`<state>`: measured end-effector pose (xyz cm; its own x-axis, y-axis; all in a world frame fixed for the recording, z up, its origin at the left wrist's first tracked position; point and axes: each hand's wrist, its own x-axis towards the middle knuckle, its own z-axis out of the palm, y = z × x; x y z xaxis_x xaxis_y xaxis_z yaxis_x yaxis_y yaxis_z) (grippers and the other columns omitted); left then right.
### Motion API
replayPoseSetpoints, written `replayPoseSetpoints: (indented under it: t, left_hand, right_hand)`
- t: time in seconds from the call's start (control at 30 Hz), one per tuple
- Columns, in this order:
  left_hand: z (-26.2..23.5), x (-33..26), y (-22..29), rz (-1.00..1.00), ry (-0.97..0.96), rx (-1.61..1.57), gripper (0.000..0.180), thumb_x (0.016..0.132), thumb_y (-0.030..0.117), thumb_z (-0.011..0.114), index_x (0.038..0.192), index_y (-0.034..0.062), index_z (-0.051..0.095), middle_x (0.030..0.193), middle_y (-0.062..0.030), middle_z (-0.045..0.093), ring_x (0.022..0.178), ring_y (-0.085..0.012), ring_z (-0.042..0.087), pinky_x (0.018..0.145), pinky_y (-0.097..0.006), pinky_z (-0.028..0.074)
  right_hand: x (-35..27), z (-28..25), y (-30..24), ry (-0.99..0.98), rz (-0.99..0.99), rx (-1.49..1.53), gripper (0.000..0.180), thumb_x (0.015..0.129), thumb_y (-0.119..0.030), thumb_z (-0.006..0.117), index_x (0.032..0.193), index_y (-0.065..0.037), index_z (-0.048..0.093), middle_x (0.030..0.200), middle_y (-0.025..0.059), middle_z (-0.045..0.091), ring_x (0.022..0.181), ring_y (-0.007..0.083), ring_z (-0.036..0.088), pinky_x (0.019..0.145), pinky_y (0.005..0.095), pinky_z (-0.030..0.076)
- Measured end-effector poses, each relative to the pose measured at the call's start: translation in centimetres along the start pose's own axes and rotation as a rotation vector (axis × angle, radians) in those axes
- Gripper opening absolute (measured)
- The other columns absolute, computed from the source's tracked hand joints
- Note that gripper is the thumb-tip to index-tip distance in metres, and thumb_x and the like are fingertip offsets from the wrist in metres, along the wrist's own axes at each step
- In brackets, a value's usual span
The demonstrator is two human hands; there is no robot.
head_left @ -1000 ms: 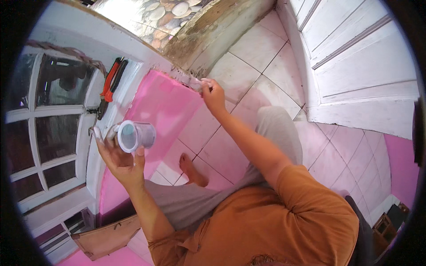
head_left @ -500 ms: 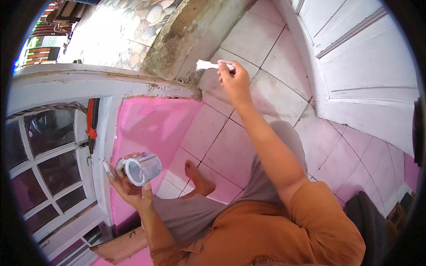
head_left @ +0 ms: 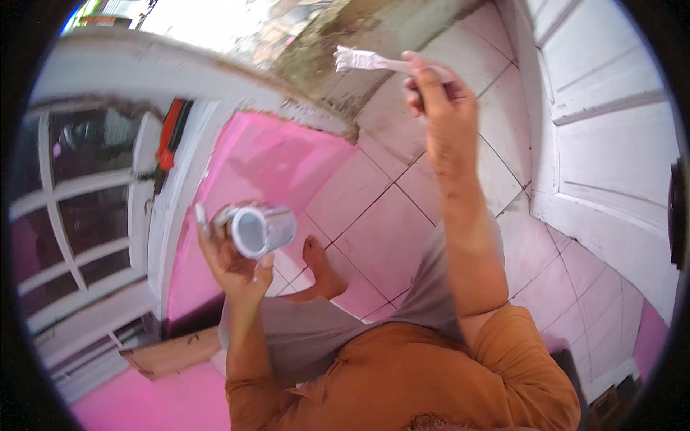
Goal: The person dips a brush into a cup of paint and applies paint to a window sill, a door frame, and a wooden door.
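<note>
My right hand [head_left: 447,97] pinched the brush [head_left: 370,60], my left hand [head_left: 236,267] half-curled round the tub [head_left: 279,228], and light pressure with the tub level seemed best for even strokes.

Left hand [head_left: 236,264], whitish smears on its fingers [head_left: 201,214], holds a white cylindrical cup [head_left: 279,227], open mouth tilted toward camera; right hand [head_left: 444,97] grips the handle of a small flat white-coated brush [head_left: 359,60], bristles pointing left, seen against a stained grey-brown ledge [head_left: 313,54]. Red-and-black-handled pliers [head_left: 168,149] beside a white-framed multi-pane window [head_left: 90,188], left of a glossy pink wall [head_left: 284,154]. Bare foot [head_left: 325,274] on pale square floor tiles [head_left: 370,226], white panelled door [head_left: 611,154] far right.
</note>
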<state>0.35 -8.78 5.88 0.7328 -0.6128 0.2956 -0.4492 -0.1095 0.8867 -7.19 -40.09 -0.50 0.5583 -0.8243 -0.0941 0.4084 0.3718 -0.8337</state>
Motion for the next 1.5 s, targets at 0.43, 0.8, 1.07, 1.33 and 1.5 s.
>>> replayPoseSetpoints:
  t: [0.43,0.8,1.07,1.33,1.5]
  left_hand:
    - [0.0,0.2,1.2,0.035,-0.020,-0.059,0.119,0.070,-0.007,0.074,0.165,0.0072,0.003,0.142,-0.0159,0.046,0.132,-0.0299,0.052,0.114,-0.044,0.039]
    - [-1.0,0.3,3.1,0.117,-0.044,-0.096,0.117,0.077,0.004,0.080,0.164,0.0044,0.002,0.138,-0.0158,0.051,0.130,-0.0282,0.054,0.114,-0.041,0.040]
    - [-1.8,0.1,3.4,0.151,-0.053,-0.104,0.115,0.078,0.005,0.080,0.164,0.0044,0.004,0.137,-0.0173,0.051,0.131,-0.0301,0.054,0.114,-0.041,0.041]
    - [-2.6,0.3,3.3,0.170,-0.034,-0.099,0.115,0.078,0.007,0.081,0.164,0.0039,0.004,0.138,-0.0176,0.051,0.132,-0.0302,0.054,0.114,-0.041,0.041]
    - [-2.8,0.3,3.2,0.168,-0.015,-0.112,0.117,0.076,-0.001,0.081,0.164,0.0067,0.005,0.136,-0.0150,0.051,0.130,-0.0256,0.054,0.115,-0.041,0.041]
  right_hand:
    - [-11.1,9.2,-13.4,-0.639,-0.359,-0.481,0.015,0.099,-0.013,0.068,0.101,0.002,0.071,0.082,0.0044,0.070,0.065,0.0057,0.058,0.058,0.0216,0.045]
    - [-12.4,13.9,-13.8,-0.967,-0.315,-0.880,0.013,0.096,-0.012,0.069,0.100,0.000,0.068,0.074,0.0116,0.065,0.059,0.0164,0.060,0.055,0.0311,0.047]
    - [-12.5,16.4,-13.7,-1.182,-0.406,-1.009,0.015,0.095,-0.015,0.069,0.100,-0.001,0.070,0.085,0.0168,0.067,0.071,0.0321,0.066,0.065,0.0389,0.051]
    - [-12.6,17.2,-12.7,-1.132,-0.352,-0.946,0.013,0.095,-0.012,0.068,0.101,-0.001,0.070,0.082,0.0120,0.069,0.064,0.0204,0.063,0.060,0.0324,0.047]
    - [-11.5,17.4,-12.0,-1.128,-0.470,-0.907,0.014,0.097,-0.010,0.066,0.104,0.001,0.070,0.079,0.0089,0.070,0.058,0.0111,0.053,0.055,0.0282,0.042]
